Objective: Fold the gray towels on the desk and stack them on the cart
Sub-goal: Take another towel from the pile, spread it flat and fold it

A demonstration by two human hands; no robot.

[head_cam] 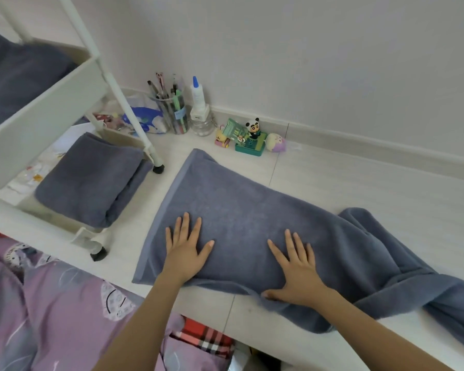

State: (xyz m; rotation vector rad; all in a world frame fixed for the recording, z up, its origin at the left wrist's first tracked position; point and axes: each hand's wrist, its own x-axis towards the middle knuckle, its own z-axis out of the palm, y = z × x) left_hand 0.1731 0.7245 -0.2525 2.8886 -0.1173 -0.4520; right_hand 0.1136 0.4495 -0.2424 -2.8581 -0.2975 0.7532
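Observation:
A long gray towel point(241, 210) lies lengthwise across the white desk point(359, 183), its right end bunched and hanging toward the front edge. My left hand point(184, 249) presses flat on the towel's left part, fingers spread. My right hand point(295, 271) lies flat on its middle, thumb at the near edge. A folded gray towel point(91, 180) rests on the lower shelf of the white cart point(51, 108) at the left. Another gray towel point(16, 73) fills the cart's upper tray.
At the back against the wall stand a pen cup point(173, 111), a glue bottle point(198, 103) and small toys point(249, 137). The cart's legs and wheels point(158, 168) stand on the desk at the left. Purple bedding point(51, 317) lies below the desk's front edge.

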